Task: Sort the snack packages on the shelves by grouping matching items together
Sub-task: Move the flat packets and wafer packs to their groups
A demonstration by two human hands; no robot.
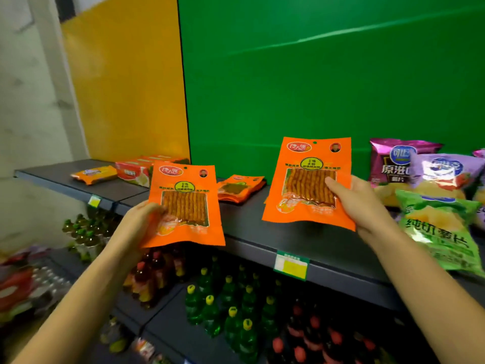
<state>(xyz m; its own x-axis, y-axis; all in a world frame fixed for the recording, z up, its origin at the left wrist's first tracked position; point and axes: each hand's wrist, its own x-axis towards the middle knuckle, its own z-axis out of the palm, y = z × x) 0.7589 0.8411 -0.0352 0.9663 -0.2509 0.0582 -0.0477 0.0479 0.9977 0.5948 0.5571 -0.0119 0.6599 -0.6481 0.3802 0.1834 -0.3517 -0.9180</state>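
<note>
Above the dark top shelf [262,222], in the head view, the left hand [141,222] is pinching one orange snack packet [185,203] by its lower left corner, at seven o'clock from centre. The right hand [359,203] is gripping a matching orange packet [309,182] by its right edge, thumb pressing on the clear window, at four o'clock. Between them, a small stack of like orange packets [240,187] is lying flat on the shelf. Purple chip bags [393,164] and a green chip bag [441,229] are crowding the three o'clock side.
</note>
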